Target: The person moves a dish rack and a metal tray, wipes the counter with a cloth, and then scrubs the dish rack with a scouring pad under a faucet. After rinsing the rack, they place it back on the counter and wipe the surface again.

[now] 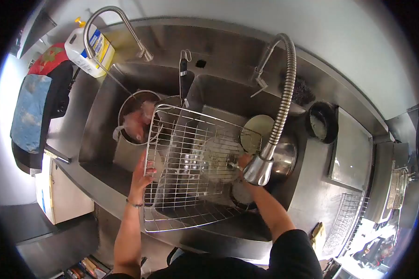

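A large wire rack (181, 215) tilts across the double sink, over the divider and the right basin. My left hand (140, 179) holds its left edge, fingers curled at the wires. My right hand (245, 162) is by the rack's right part, partly hidden behind the faucet's spray head (259, 171). Its fingers look closed, but I cannot make out what they hold. Below the rack in the right basin are a pale round plate (257, 132), a steel bowl (285, 156) and other dishes, partly hidden by the wires.
In the left basin (94, 135) stands a pot (121, 116) with pinkish raw meat, under a thin faucet (146, 55). A yellow-pump jug (91, 51) is at back left. A black pan (322, 122) and a metal tray (351, 149) lie on the right counter.
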